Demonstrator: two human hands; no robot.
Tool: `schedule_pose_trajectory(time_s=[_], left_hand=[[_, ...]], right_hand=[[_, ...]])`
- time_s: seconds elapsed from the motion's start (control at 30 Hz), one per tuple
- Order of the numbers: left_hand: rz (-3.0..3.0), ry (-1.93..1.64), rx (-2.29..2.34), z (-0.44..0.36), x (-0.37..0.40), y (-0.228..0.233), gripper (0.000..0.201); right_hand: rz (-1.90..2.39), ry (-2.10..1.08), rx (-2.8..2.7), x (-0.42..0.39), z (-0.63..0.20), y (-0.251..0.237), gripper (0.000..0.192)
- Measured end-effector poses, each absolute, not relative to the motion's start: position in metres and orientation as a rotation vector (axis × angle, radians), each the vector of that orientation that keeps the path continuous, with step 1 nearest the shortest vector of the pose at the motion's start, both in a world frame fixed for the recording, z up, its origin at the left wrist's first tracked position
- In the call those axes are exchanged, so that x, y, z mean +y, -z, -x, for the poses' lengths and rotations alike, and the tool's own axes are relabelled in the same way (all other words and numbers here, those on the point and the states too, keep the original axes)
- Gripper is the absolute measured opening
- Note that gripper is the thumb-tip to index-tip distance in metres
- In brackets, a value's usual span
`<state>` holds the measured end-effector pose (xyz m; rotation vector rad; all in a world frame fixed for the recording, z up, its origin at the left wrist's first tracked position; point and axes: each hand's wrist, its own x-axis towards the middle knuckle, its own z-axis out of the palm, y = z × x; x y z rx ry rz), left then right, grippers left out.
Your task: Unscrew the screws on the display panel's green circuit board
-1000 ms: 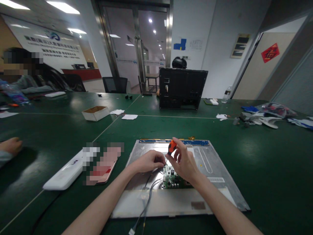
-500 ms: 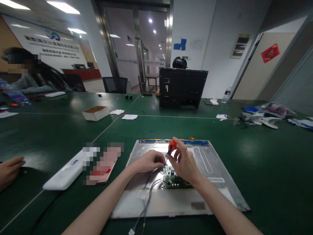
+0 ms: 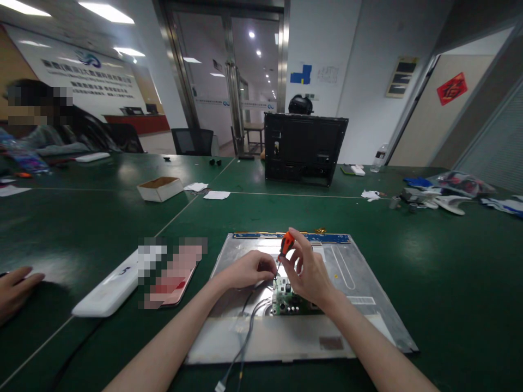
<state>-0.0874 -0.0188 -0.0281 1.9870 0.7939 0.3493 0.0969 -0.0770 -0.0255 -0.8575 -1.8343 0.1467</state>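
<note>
- Cables (image 3: pixel 245 326) trail limp off the near edge of the metal panel (image 3: pixel 359 272).
- Circuit board (image 3: pixel 286 298), thin and likely fragile, lies on it; hold its edges.
- Left hand (image 3: pixel 247 270) pinches beside the screwdriver tip.
- Right hand (image 3: pixel 308 272) grips the light, stiff screwdriver (image 3: pixel 285 246) by its orange handle.

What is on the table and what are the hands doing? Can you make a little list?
right hand: holds a small screwdriver with an orange handle, tip down at the circuit board
left hand: pinched by the screwdriver tip
under the board: a flat metal panel
wires: run off the panel's near edge
table: green
far side: open cardboard box, black frame
far left: another person's hand
</note>
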Motion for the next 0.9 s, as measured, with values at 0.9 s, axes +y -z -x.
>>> schedule_pose_trajectory(time_s=[0.9], left_hand=[[-2.020, -0.347, 0.786, 0.0879, -0.0173, 0.0307, 0.011]], right_hand=[[0.943, -0.059, -1.813, -0.0750, -0.0973, 0.0306, 0.066]])
